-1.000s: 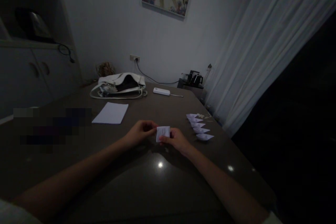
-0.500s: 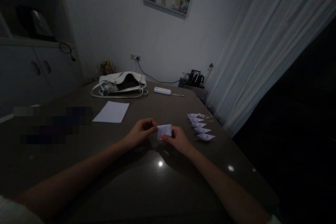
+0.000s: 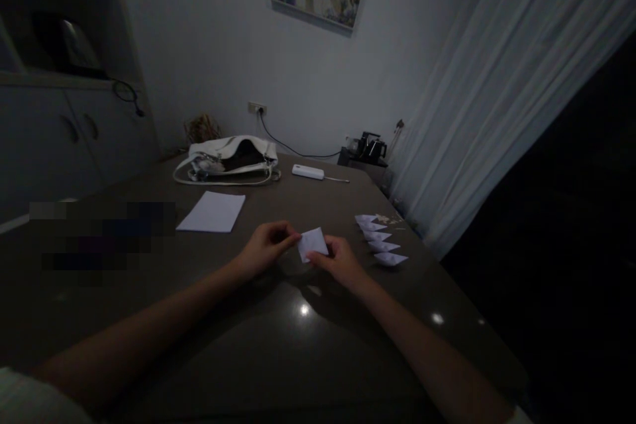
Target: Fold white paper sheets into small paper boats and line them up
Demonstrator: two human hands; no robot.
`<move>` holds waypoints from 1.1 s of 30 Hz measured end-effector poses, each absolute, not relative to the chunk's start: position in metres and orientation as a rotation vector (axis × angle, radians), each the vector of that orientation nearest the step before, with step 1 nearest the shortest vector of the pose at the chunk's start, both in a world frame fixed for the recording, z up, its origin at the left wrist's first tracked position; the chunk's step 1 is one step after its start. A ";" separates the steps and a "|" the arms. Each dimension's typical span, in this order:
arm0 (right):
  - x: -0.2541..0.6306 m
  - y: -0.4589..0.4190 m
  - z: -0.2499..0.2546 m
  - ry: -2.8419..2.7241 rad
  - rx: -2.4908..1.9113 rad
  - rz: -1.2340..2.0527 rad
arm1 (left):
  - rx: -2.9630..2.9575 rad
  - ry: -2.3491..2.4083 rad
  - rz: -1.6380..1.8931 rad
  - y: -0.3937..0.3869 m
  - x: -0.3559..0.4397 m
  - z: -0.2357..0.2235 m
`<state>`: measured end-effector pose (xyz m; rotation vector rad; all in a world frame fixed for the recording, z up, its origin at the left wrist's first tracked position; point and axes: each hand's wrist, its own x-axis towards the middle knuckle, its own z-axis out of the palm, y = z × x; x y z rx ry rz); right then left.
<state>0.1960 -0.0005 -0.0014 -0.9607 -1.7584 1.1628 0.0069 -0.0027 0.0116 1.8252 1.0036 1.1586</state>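
A small square of folded white paper (image 3: 313,243) is held up above the dark table, tilted a little. My left hand (image 3: 271,246) pinches its left corner between thumb and fingers. On the other side, my right hand (image 3: 340,261) grips the lower right edge, thumb in front and fingers behind. Several folded paper boats (image 3: 383,236) stand in a row to the right of my right hand. Left of my left hand lies a stack of white paper sheets (image 3: 212,212).
A white handbag (image 3: 233,158) sits open at the back of the table (image 3: 298,364). Beside it lies a white power bank (image 3: 308,172) with a short cable. Small scraps (image 3: 387,219) are scattered near the boats. A sheer curtain (image 3: 472,93) hangs along the right.
The folded paper has turned slightly between my hands, from nearly level to tilted. Both hands keep their hold and have barely shifted.
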 end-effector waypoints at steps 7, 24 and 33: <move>0.201 0.005 -0.010 -1.778 -0.989 1.154 | 1.866 1.005 1.016 0.000 0.005 0.008; 0.199 0.000 -0.008 -1.878 -0.963 1.330 | 1.922 1.093 0.954 -0.001 0.005 0.006; 0.197 -0.005 -0.006 -1.957 -0.945 1.430 | 1.974 1.093 0.955 -0.005 0.007 0.007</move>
